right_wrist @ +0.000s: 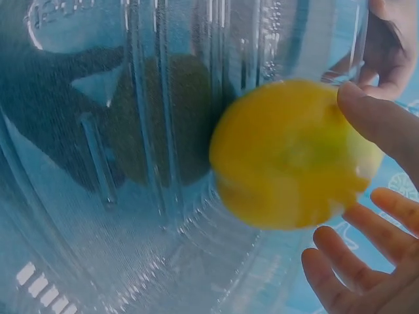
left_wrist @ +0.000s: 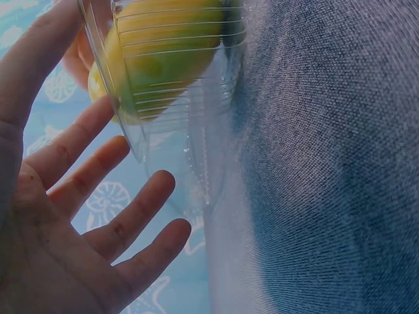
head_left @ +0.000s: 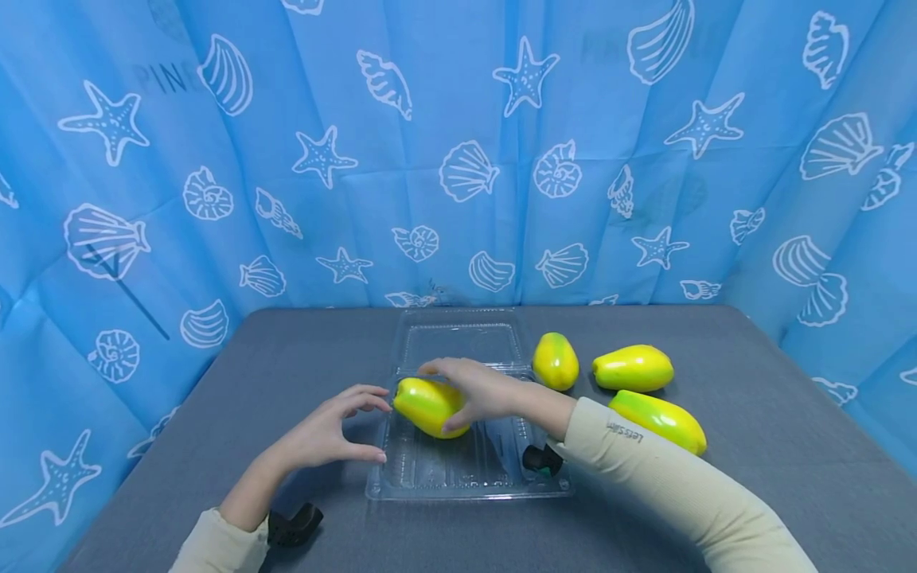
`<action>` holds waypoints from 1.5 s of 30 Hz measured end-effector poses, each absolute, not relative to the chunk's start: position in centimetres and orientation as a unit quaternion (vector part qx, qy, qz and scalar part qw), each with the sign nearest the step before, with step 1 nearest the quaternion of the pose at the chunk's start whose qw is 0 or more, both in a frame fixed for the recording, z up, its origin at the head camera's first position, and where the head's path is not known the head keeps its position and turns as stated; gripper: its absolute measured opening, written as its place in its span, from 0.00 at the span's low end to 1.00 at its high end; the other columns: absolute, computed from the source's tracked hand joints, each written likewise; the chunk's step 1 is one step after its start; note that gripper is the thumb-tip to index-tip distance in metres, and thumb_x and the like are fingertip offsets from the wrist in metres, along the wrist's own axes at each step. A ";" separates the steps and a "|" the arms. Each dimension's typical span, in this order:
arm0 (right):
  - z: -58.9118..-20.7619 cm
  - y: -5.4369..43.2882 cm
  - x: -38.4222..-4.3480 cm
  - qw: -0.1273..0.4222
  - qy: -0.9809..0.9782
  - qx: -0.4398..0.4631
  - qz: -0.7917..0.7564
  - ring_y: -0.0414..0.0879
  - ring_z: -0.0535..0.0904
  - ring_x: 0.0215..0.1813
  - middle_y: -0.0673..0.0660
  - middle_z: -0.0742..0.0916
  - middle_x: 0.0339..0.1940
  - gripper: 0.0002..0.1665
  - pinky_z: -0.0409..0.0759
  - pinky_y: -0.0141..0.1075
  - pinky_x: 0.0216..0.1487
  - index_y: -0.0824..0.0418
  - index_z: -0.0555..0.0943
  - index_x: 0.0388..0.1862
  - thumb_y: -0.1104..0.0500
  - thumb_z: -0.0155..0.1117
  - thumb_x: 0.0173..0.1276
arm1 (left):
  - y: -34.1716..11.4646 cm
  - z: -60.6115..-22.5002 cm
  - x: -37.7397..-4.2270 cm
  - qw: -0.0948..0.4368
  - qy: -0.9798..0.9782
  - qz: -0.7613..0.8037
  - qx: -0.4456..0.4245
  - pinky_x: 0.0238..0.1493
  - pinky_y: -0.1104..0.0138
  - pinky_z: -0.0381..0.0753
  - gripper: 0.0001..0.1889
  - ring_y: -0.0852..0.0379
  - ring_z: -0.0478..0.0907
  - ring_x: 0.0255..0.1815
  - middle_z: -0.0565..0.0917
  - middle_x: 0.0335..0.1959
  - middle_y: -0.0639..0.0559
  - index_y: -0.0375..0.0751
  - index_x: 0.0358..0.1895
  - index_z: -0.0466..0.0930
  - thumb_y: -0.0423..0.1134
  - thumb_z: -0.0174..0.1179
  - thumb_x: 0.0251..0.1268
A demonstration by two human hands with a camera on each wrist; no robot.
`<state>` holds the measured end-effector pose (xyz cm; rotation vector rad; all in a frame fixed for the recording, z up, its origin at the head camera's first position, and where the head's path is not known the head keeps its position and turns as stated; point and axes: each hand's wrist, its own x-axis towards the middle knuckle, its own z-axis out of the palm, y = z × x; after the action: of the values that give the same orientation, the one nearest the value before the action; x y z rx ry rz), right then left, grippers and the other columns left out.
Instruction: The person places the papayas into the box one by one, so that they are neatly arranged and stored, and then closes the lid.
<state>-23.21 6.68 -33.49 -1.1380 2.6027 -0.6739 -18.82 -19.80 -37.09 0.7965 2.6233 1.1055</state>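
A yellow-green papaya (head_left: pixel 430 407) is at the left part of a clear plastic clamshell box (head_left: pixel 469 492), whose lid lies folded back behind it. My right hand (head_left: pixel 481 390) grips this papaya from the right, its thumb on the near side and its fingers on the far side. The right wrist view shows the thumb against the papaya (right_wrist: pixel 288 157), the other fingers beside it. By the box's left wall my left hand (head_left: pixel 331 430) spreads its fingers and holds nothing. Its fingertips are close to the wall in the left wrist view; whether they touch it I cannot tell.
Three more papayas lie right of the box: one upright-looking papaya (head_left: pixel 556 362), one lying papaya (head_left: pixel 634 368) and a nearer papaya (head_left: pixel 662 422) beside my right sleeve. The grey table (head_left: pixel 308 342) ends at a blue shell-patterned curtain (head_left: pixel 458 207).
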 end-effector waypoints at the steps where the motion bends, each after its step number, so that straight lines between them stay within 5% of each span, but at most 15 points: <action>1: -33.3 6.8 -23.2 0.112 0.887 -0.386 -0.230 0.50 0.69 0.66 0.54 0.73 0.67 0.46 0.69 0.47 0.68 0.57 0.65 0.68 0.55 0.75 0.50 | -19.8 -37.1 -18.8 0.094 0.884 0.372 0.267 0.58 0.37 0.68 0.27 0.36 0.69 0.61 0.67 0.66 0.42 0.41 0.55 0.75 0.46 0.69 0.50; 21: -30.0 13.6 -22.7 0.035 0.886 -0.382 -0.260 0.54 0.75 0.59 0.58 0.78 0.62 0.34 0.76 0.47 0.58 0.61 0.70 0.62 0.54 0.68 0.58 | -19.9 -37.3 -18.9 0.092 0.887 0.367 0.266 0.59 0.38 0.68 0.28 0.37 0.68 0.62 0.67 0.66 0.42 0.42 0.55 0.75 0.47 0.69 0.50; 37: -29.7 20.4 -21.6 -0.012 0.904 -0.321 -0.284 0.60 0.76 0.55 0.61 0.81 0.56 0.29 0.75 0.56 0.58 0.61 0.75 0.57 0.54 0.69 0.57 | -19.9 -37.3 -18.9 0.100 0.890 0.366 0.252 0.60 0.38 0.67 0.28 0.37 0.68 0.63 0.66 0.67 0.44 0.43 0.56 0.75 0.47 0.69 0.50; 45: -29.4 23.6 -20.4 0.007 0.915 -0.292 -0.279 0.59 0.76 0.56 0.63 0.80 0.57 0.31 0.75 0.57 0.57 0.64 0.73 0.58 0.52 0.69 0.58 | -19.9 -37.3 -18.8 0.101 0.887 0.372 0.254 0.60 0.38 0.67 0.28 0.37 0.67 0.63 0.66 0.68 0.43 0.44 0.56 0.74 0.47 0.69 0.51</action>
<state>-20.44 23.63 -29.36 -0.9129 2.8612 -0.8719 -18.84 -19.92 -37.31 0.7515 2.6192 1.0993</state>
